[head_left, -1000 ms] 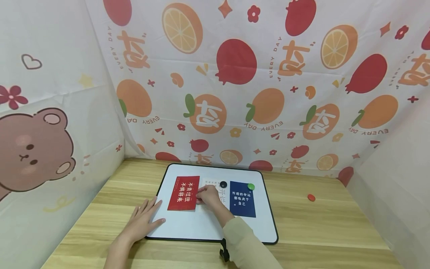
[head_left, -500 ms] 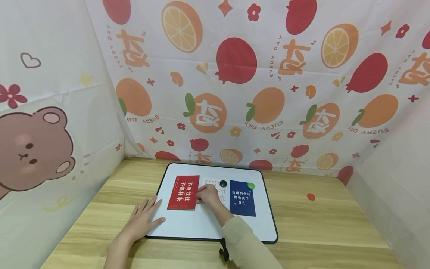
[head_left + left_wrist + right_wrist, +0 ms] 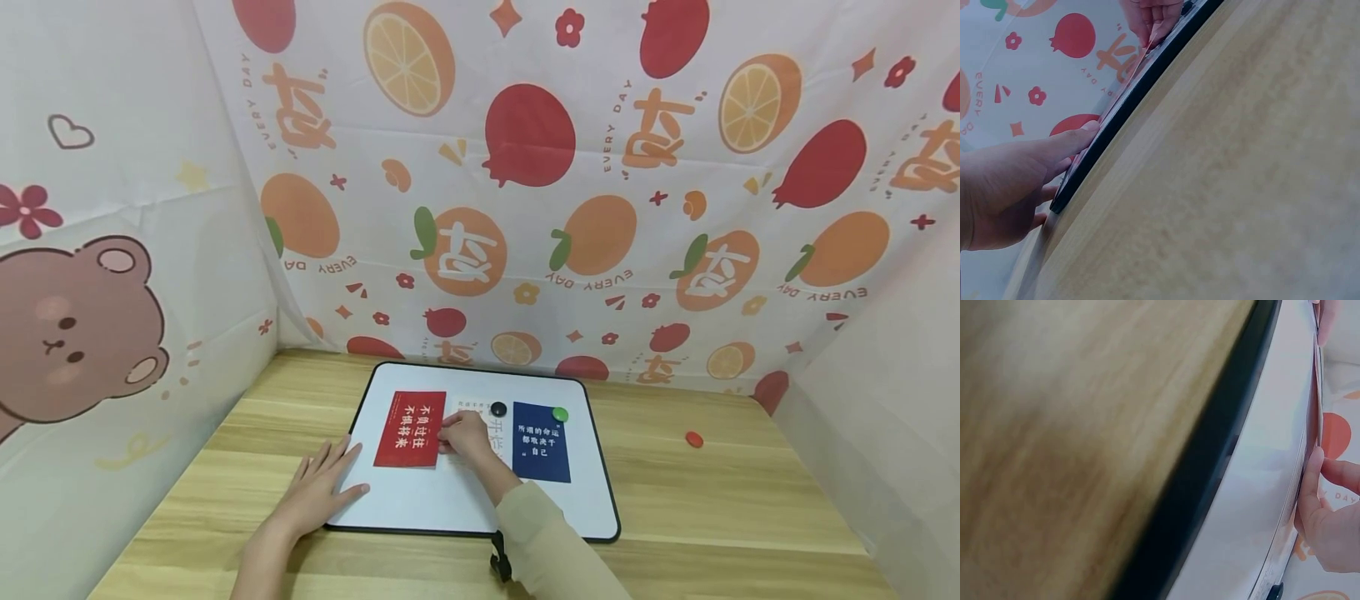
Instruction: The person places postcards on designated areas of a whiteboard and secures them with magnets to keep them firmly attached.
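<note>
A whiteboard (image 3: 420, 508) with a black frame lies on the wooden table. My left hand (image 3: 318, 492) rests across its left edge, fingers spread and thumb on the white surface. On the board is a red card (image 3: 405, 429) with white lettering; my right hand (image 3: 467, 435) pinches its right edge between thumb and fingers. In the right wrist view the red card (image 3: 1315, 412) shows edge-on in the right hand (image 3: 1332, 519). Partly hidden behind that hand is a pale card (image 3: 495, 446) with grey lettering, a black round magnet (image 3: 498, 409) at its top.
To the right on the board lies a dark blue card (image 3: 542, 446) under a green round magnet (image 3: 560, 414). A red round magnet (image 3: 694, 439) sits on the table (image 3: 720, 517) right of the board. A fruit-patterned cloth (image 3: 525, 317) hangs behind the table.
The camera view has shifted very slightly. Both hands, the red card and the magnets stay in place.
</note>
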Tool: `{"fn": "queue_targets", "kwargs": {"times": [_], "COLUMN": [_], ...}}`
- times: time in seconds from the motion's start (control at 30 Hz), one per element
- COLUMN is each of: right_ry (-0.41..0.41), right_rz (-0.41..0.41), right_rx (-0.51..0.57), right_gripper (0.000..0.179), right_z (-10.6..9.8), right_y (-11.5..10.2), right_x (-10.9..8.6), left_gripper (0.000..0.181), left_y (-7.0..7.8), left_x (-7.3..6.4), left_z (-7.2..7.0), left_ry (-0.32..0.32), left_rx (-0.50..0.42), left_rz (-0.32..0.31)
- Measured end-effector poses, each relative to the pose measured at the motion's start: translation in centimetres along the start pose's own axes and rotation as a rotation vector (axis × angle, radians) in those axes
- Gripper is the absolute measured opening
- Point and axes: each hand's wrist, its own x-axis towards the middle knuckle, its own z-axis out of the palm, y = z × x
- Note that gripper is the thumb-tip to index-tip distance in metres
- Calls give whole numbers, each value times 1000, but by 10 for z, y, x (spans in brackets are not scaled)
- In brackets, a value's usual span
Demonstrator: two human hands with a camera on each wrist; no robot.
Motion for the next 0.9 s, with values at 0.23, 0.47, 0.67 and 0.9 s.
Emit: {"fn": "queue_targets", "kwargs": {"times": [0.23,0.47,0.67,0.9], "right_ry": [7,24,26,15], "right_rz": [-8,-13,-11,-8], "right_rx": [-7,-27,-25,2], "right_gripper": [9,9,9,10], "right_z": [1,2,3,1], "right_y": [0,1,3,3], "right_x": [0,1,3,2], "left_gripper": [72,71,71,71], "left_y": [1,0,-1,-1], "left_x": [-1,0,0,0], "left_z": [-1,0,1,1], "left_ry": [-5,3,16,15], "left_rx": [4,10,14,13], "left_rz": [-5,5,10,9]}}
